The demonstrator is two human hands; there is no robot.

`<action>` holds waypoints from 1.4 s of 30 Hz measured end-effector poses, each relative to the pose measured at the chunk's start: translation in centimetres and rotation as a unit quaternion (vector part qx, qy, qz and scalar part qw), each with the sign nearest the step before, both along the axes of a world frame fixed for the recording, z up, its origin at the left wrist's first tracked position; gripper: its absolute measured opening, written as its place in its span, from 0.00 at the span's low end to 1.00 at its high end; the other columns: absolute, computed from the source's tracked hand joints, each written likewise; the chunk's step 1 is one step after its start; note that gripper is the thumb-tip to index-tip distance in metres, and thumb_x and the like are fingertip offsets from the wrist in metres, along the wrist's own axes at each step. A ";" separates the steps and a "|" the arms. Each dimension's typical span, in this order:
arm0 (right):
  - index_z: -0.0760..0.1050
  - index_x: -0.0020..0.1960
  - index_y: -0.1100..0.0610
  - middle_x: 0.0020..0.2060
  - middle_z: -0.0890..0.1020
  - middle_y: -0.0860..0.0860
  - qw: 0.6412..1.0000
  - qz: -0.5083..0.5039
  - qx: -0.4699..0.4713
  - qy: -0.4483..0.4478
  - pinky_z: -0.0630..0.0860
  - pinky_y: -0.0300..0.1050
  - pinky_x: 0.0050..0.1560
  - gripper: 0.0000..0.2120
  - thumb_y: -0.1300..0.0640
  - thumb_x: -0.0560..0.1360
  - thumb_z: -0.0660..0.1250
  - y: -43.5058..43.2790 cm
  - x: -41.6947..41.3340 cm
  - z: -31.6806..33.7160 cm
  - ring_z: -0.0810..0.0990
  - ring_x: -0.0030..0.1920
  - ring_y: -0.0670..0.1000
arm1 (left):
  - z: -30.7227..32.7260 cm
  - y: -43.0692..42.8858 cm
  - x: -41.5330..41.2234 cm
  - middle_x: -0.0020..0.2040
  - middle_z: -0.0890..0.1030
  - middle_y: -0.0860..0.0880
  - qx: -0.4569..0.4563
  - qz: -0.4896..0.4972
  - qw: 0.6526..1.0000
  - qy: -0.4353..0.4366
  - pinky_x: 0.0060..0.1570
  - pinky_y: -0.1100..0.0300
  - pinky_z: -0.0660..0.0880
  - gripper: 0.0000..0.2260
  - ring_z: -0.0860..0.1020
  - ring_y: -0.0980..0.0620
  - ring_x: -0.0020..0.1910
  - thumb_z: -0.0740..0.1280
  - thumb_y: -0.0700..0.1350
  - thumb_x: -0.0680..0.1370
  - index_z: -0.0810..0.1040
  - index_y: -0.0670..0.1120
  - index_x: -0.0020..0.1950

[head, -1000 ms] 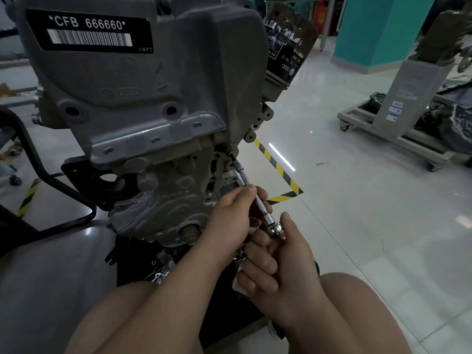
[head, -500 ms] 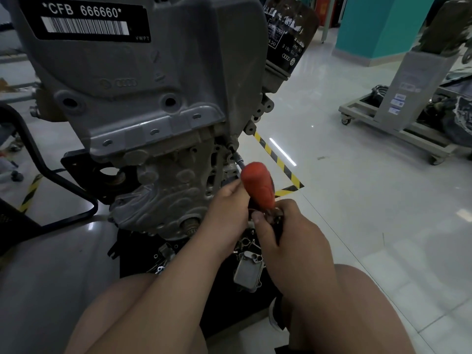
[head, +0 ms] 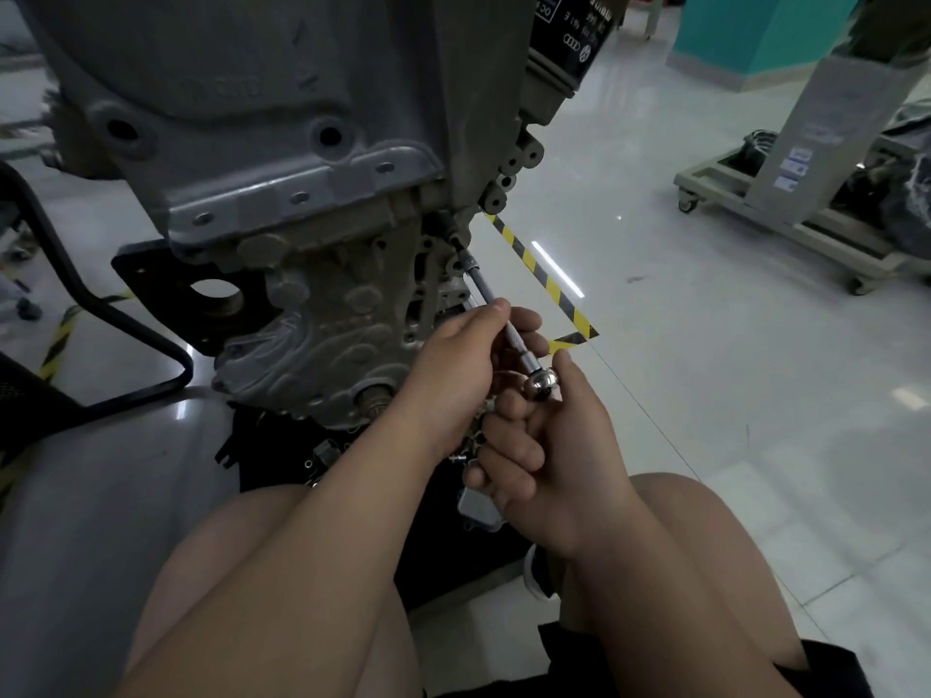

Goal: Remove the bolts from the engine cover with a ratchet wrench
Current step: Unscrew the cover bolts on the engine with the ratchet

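Glossy floor (head: 705, 420) behind — left hand (head: 453, 365) pinches the ratchet wrench (head: 486, 287) shaft in its fingers, right hand (head: 549, 455) grips the handle.

Handle of the ratchet wrench (head: 541, 384) unseen inside right hand (head: 549, 460)

The ratchet wrench (head: 540, 382) sits on a bolt (head: 450, 230) of the grey engine cover (head: 302, 340).
Its knurled extension slants up-left from chrome head to the cover's right edge.

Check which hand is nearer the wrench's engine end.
Left. The left hand grips the wrench shaft midway; the right hand holds the round head at the far end.
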State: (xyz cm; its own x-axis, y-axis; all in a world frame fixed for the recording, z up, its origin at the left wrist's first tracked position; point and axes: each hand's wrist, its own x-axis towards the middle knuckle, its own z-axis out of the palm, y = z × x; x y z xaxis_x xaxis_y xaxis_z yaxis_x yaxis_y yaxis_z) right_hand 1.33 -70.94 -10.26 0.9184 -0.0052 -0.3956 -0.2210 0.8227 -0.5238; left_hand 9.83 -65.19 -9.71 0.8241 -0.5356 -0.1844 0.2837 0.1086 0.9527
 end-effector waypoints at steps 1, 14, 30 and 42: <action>0.68 0.26 0.55 0.15 0.62 0.50 0.999 0.009 0.039 -0.007 0.71 0.39 0.25 0.33 0.32 0.77 0.48 0.1 -0.1 0.1 0.60 0.13 0.49 | 0.0 0.0 0.0 0.33 0.82 0.49 -0.003 0.002 1.000 -0.001 0.38 0.58 0.75 0.16 0.78 0.52 0.31 0.61 0.52 0.76 0.84 0.51 0.34; 0.69 0.25 0.55 0.15 0.61 0.50 1.000 -0.019 -0.005 0.015 0.69 0.40 0.25 0.34 0.33 0.78 0.49 -0.1 0.1 0.1 0.58 0.14 0.49 | 0.1 0.3 -0.7 0.34 0.82 0.51 0.008 0.014 0.999 -0.033 0.27 0.63 0.73 0.18 0.77 0.56 0.26 0.61 0.51 0.81 0.82 0.53 0.33; 0.63 0.44 0.47 0.31 0.72 0.43 0.630 -0.058 -0.773 0.046 0.61 0.39 0.29 0.21 0.32 0.70 0.45 -1.1 -0.4 -0.9 0.70 0.31 0.42 | 0.4 0.3 -0.8 0.33 0.82 0.50 0.006 0.024 0.999 -0.024 0.34 0.63 0.75 0.18 0.78 0.54 0.31 0.62 0.49 0.81 0.82 0.51 0.32; 0.79 0.35 0.48 0.20 0.73 0.51 0.891 -0.085 -0.446 0.019 0.74 0.41 0.27 0.28 0.37 0.80 0.48 -1.2 0.1 -1.7 0.75 0.22 0.51 | 0.1 0.2 -0.6 0.33 0.81 0.50 0.016 0.021 0.999 -0.031 0.27 0.66 0.72 0.18 0.76 0.56 0.25 0.61 0.49 0.82 0.83 0.52 0.34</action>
